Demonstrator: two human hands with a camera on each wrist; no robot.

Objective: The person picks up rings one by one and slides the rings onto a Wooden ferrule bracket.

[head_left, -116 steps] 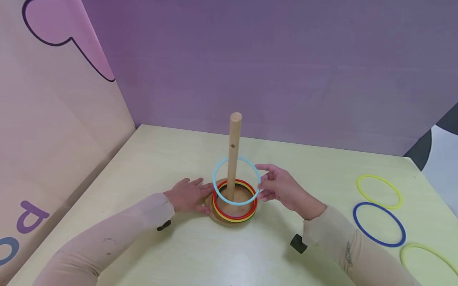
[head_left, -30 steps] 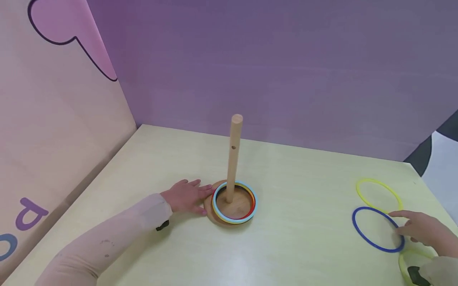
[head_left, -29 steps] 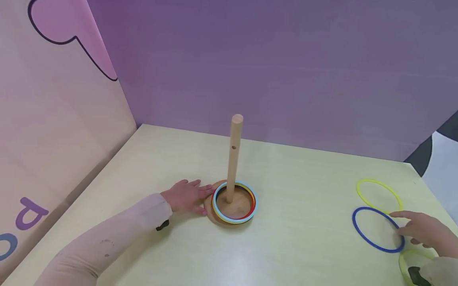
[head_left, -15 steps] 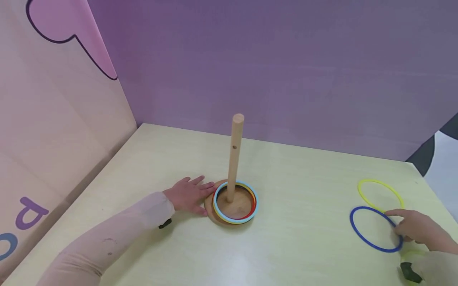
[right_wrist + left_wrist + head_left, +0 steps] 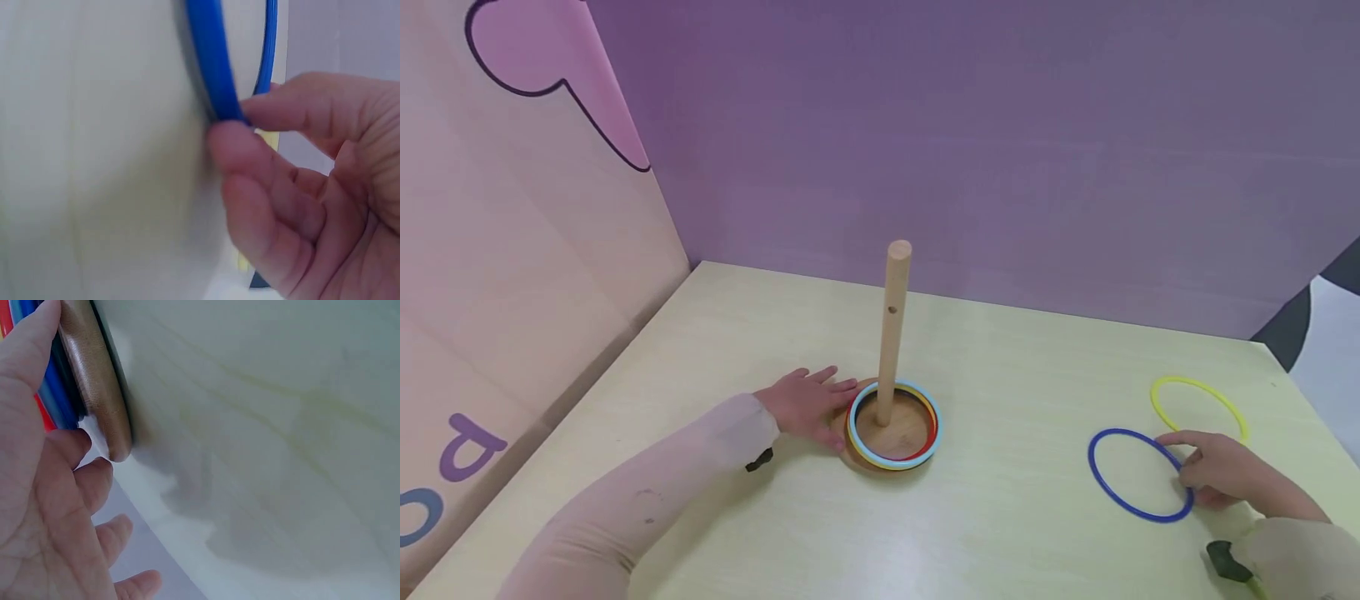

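The right hand [image 5: 1213, 479] lies low over the near right part of the desk [image 5: 1015, 517], forearm coming in from the lower right corner, its grip closed on the blue ring [image 5: 1138, 475]. The wrist view shows the ring's right edge pinched between thumb and curled fingers [image 5: 262, 169]; the rest of the ring stretches out to the left of the hand, flat or nearly flat on the desk. Just beyond this hand lies a yellow ring [image 5: 1198, 406], apart from the blue one.

Well to the left, the left hand [image 5: 805, 404] rests palm down with fingers straight and slightly spread, its grip open, fingertips against the left edge of the round wooden base [image 5: 891, 433]. On the base, right of those fingertips, a stack of rings [image 5: 932, 425] lies around the upright wooden peg [image 5: 892, 333], a light blue one on top. Behind stands a purple wall [image 5: 1000, 150].
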